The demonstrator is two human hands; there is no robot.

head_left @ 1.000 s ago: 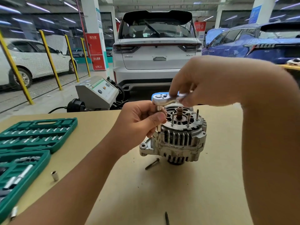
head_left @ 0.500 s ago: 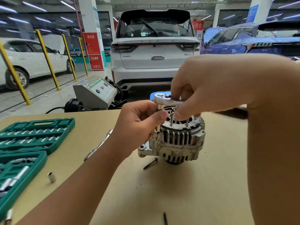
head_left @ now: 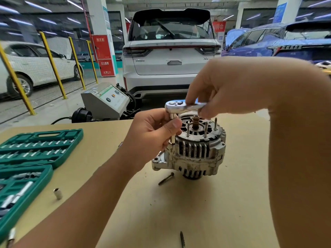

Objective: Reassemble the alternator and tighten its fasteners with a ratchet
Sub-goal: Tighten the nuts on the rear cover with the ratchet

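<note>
A dark bolt (head_left: 182, 239) lies at the near edge of the tan counter (head_left: 206, 203), with a loose silver socket (head_left: 57, 193) and an open green socket case (head_left: 26, 158) to the left. Farther in, another loose bolt (head_left: 166, 178) rests just in front of the alternator (head_left: 195, 151), which stands mid-counter with its shaft and several long studs pointing up. The left hand (head_left: 154, 133) reaches in from the lower left, its grip pinched, thumb against fingers, on the vertical extension bar (head_left: 172, 129) that runs down to the alternator's left shoulder. Above it, the right hand (head_left: 232, 88) comes in from the right, fingers curled in a grip round the handle of the ratchet (head_left: 180, 106), whose chrome head sits atop the bar. Beyond the counter stand a grey machine (head_left: 105, 102) with a control panel, yellow posts (head_left: 52, 63), a white SUV (head_left: 170, 56) seen from the rear, and a blue car (head_left: 279, 42) at right.
</note>
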